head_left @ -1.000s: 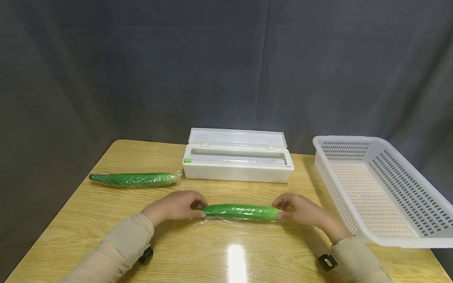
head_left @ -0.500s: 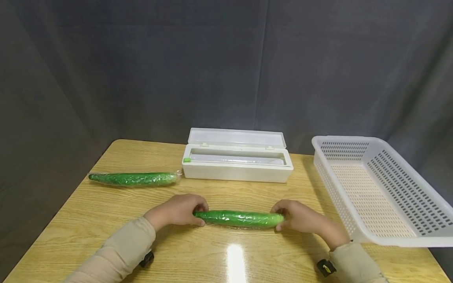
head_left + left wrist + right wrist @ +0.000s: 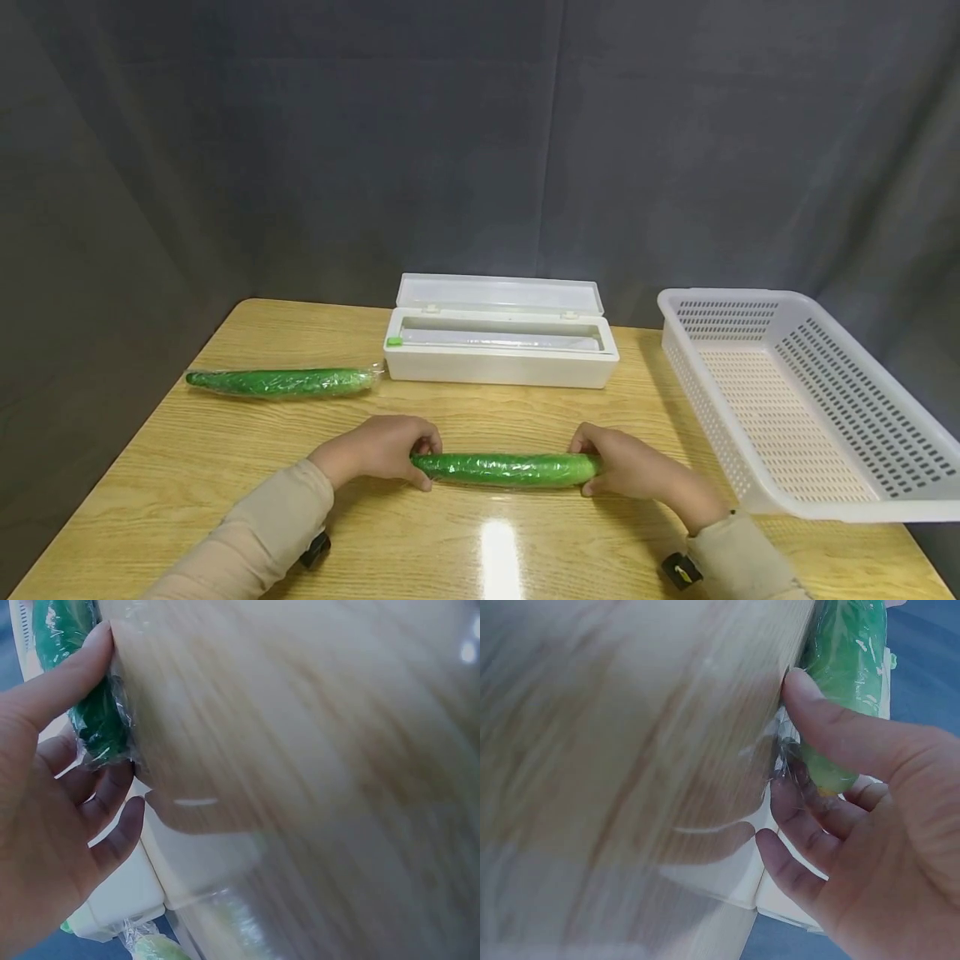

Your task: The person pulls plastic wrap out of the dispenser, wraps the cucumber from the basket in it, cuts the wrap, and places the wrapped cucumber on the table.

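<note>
Head view: high, looking forward and down across the whole counter (image 3: 225, 467), dark backdrop behind, mid distance. Left wrist view: very near, from under the wrist, looking along the left hand (image 3: 45, 817) at the wrapped cucumber (image 3: 90, 712) end, counter tilted and blurred. Right wrist view: equally close, mirrored, looking past the right hand (image 3: 870, 825). Shared by all three: cucumber, counter surface, white dispenser box (image 3: 501, 346) behind.

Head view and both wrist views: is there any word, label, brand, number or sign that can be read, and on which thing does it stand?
None can be read in any view.
Wrap box: plain white, green tab, no print visible.
Basket: plain white, no print.
Small yellow mark on the right wrist band: too small to read.
</note>
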The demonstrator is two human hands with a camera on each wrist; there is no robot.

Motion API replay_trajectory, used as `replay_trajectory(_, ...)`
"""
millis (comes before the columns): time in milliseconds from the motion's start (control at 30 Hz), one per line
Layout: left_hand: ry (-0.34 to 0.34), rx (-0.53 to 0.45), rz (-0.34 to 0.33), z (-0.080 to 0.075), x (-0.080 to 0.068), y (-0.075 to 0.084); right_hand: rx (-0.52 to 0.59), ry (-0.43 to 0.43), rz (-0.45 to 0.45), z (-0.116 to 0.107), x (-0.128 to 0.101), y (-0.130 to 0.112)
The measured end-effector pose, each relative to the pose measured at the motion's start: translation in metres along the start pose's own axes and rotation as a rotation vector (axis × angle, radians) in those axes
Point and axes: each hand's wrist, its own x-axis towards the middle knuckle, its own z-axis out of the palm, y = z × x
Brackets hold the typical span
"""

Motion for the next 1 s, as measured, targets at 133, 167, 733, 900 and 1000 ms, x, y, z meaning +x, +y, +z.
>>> replay_trajectory(133,-0.002,0.001,0.001,0.000,0.000,0.000,-0.010,0.007,-0.011,0.000,0.002,-0.001)
replay_trajectory(167,0.001,0.003,0.003,0.000,-0.001,-0.001,-0.012,0.012,-0.016,0.001,0.002,-0.001)
replay_trajectory(733,0.161,-0.147,-0.064,-0.023,-0.038,-0.033,0.077,0.177,-0.066,0.009,0.029,-0.024)
replay_trajectory(900,0.206,-0.237,-0.054,-0.029,-0.053,-0.048,0.120,0.173,-0.089,0.011,0.041,-0.034)
replay_trajectory(1000,0.234,-0.312,-0.064,-0.030,-0.063,-0.057,0.154,0.185,-0.087,0.013,0.048,-0.041)
